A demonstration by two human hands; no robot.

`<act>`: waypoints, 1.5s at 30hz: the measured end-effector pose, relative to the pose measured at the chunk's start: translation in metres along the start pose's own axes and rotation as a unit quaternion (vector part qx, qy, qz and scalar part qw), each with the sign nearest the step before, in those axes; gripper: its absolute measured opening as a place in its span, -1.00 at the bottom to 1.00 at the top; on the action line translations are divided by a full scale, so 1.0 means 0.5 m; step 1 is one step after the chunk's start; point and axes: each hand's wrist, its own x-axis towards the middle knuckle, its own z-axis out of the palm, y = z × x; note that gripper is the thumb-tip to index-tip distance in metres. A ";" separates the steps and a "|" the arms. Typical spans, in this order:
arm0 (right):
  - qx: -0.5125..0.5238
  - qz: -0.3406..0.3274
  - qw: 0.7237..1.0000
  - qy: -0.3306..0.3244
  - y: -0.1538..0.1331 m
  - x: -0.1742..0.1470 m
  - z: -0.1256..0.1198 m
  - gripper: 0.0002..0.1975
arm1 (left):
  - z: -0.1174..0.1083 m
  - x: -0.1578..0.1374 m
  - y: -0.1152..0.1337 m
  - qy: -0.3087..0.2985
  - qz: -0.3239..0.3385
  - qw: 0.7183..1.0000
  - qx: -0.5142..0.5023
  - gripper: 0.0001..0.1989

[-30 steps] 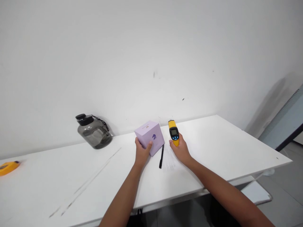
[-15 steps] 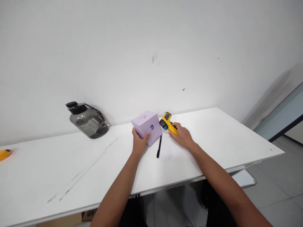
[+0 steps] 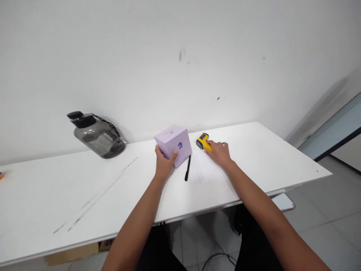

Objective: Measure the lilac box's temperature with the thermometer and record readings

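My left hand (image 3: 165, 162) grips a lilac box (image 3: 180, 148) by its near left side, thumb on the front face beside a dark purple emblem. The box stands on the white table (image 3: 113, 199). To its right, my right hand (image 3: 220, 153) has its fingers wrapped round the handle of a yellow and black infrared thermometer gun (image 3: 203, 141), which is tilted low over the tabletop. Between the hands a black pen (image 3: 187, 168) lies on the table, its upper end against the box's lower corner.
A grey transparent water bottle (image 3: 98, 137) with a black cap and strap stands at the back left by the white wall (image 3: 180, 86). An orange object (image 3: 1, 175) shows at the left edge. Under the table are a cardboard box (image 3: 73, 255) and a cable (image 3: 217, 256).
My right hand has turned the thermometer gun flatter and moved it rightward, away from the box. The left hand keeps its grip on the box. The view has shifted slightly.
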 end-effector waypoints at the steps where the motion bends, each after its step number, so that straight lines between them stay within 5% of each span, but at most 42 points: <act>1: 0.002 0.002 1.000 -0.005 0.000 0.000 0.002 -0.58 | 0.000 -0.001 0.002 0.000 -0.001 1.000 0.002 0.09; 6: -0.012 -0.041 0.998 0.044 -0.015 -0.014 0.000 -0.66 | 0.001 -0.007 0.011 -0.004 -0.016 1.000 -0.002 0.08; 12: -0.019 -0.294 0.955 -0.021 -0.074 -0.052 0.005 -0.56 | 0.008 -0.009 0.013 0.027 -0.008 0.999 0.023 0.16; 15: -0.041 -0.334 0.941 -0.039 -0.101 -0.070 0.025 -0.52 | 0.010 -0.006 0.008 0.039 -0.003 0.999 0.026 0.18; 20: -0.004 -0.364 0.931 -0.022 -0.119 -0.070 0.033 -0.80 | 0.010 -0.004 0.000 0.039 0.008 0.999 0.033 0.18; 23: 0.051 -0.324 0.944 -0.040 -0.106 -0.052 -0.003 -0.80 | 0.011 -0.004 0.001 0.041 0.004 0.999 0.036 0.19; 25: 0.095 -0.226 0.969 -0.031 -0.082 -0.045 -0.042 -0.77 | 0.012 -0.004 0.004 0.041 -0.002 0.999 0.036 0.20; 28: 0.214 -0.099 0.967 0.098 -0.039 -0.063 -0.094 -0.80 | 0.015 -0.005 0.009 0.034 -0.002 0.999 0.027 0.18; 32: 0.268 -0.182 0.935 0.141 -0.015 -0.117 -0.107 -0.62 | 0.016 -0.007 0.016 0.029 -0.001 0.999 0.021 0.17; 36: 0.366 -0.230 0.900 0.053 -0.026 -0.145 -0.057 -0.46 | 0.014 -0.010 0.022 0.023 -0.007 0.999 0.024 0.16; 39: 0.437 -0.130 0.888 -0.056 -0.031 -0.148 -0.019 -0.33 | 0.013 -0.012 0.025 0.024 -0.011 0.999 0.020 0.17; 45: 0.439 0.008 0.893 -0.101 -0.039 -0.156 -0.016 -0.52 | 0.015 -0.013 0.020 0.019 0.003 1.000 0.017 0.13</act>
